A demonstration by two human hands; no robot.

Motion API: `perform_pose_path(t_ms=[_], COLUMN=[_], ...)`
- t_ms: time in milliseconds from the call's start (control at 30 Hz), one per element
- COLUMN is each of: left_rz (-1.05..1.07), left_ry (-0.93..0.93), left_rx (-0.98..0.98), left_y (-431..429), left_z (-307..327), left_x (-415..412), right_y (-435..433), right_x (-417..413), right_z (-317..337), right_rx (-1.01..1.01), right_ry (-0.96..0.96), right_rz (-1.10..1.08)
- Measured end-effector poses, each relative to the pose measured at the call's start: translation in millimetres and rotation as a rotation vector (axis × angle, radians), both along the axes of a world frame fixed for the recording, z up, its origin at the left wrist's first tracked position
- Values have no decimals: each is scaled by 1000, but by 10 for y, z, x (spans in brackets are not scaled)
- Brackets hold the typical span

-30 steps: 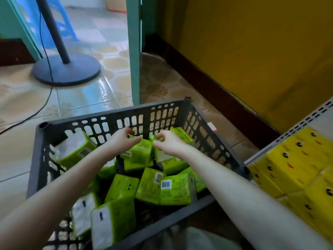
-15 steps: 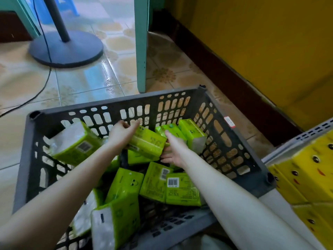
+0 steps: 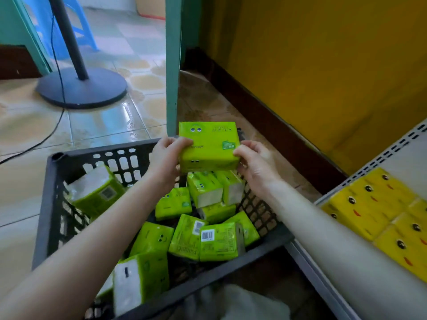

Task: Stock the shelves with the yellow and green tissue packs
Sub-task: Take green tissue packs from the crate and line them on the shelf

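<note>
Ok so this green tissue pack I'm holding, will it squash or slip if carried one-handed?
Probably light and squashy: the green tissue pack is film-wrapped tissue, pinched at its ends by the left hand and right hand. The glossy wrap looks slippery, so one-handed it might slide. Boxy, so unlikely to roll.

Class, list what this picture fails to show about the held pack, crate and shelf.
Head view, held green pack: print too small and blurred to read.
Head view, crate: floor hidden under loose green packs and forearms.
Head view, shelf: cut off by the right edge, so the yellow packs cannot be counted.
</note>
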State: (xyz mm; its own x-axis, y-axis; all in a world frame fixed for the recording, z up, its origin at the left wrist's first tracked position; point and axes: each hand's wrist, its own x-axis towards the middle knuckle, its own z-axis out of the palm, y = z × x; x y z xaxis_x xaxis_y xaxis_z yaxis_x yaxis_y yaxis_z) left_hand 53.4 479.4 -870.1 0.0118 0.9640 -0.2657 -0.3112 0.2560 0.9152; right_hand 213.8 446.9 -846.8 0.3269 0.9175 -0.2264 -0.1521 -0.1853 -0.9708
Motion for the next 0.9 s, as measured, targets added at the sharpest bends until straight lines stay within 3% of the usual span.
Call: perform_pose_path(t_ms=[267, 533, 633, 733, 900], left_rz=[16, -151, -277, -342, -321], left_ry=[-269, -329, -308, -270, -291], left_rx=[240, 466, 543, 660, 766], left_y=[-251, -318, -356, -412, -602], left_z=[715, 1486, 1878, 2280, 2836], left_x=[191, 338, 410, 547, 985], right_y=[-285, -384, -536, -751, -996], right_x=[110, 220, 306, 367, 692], right_z=[979, 2078, 2676, 3116, 3526], right_rx=[193, 317, 221, 20, 219], right_ry=[-153, -652, -861, -945, -874], right_rz=[135, 73, 270, 515, 266])
